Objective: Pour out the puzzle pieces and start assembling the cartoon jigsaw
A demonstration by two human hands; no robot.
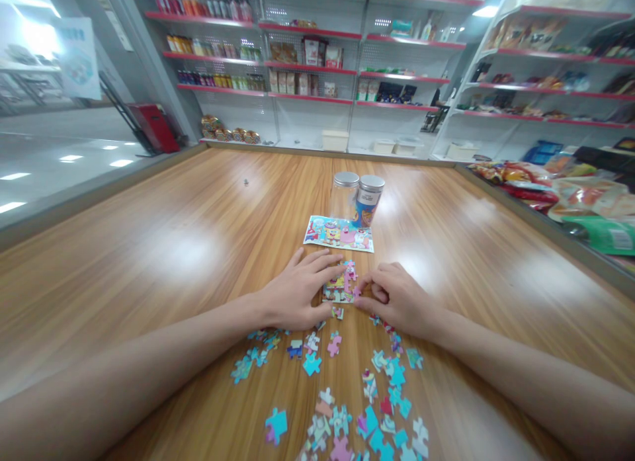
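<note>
My left hand [300,289] lies flat with fingers spread, its fingertips over the left side of a partly joined jigsaw puzzle [338,294]. The joined part shows yellow and pink cartoon areas, and some of it is hidden under those fingers. At its right edge, my right hand [397,299] pinches a small pink puzzle piece [356,292] between thumb and forefinger. Just beyond the hands lies a cartoon picture sheet [317,231]. Loose pieces are scattered toward me, among them a pink piece [334,344] and a light blue piece [312,363].
A clear jar [344,200] with a silver lid and a printed can [368,203] stand at the picture sheet's far edge. Snack bags [526,183] lie past the right rim of the wooden table [223,209]. Stocked shelves [312,67] line the back.
</note>
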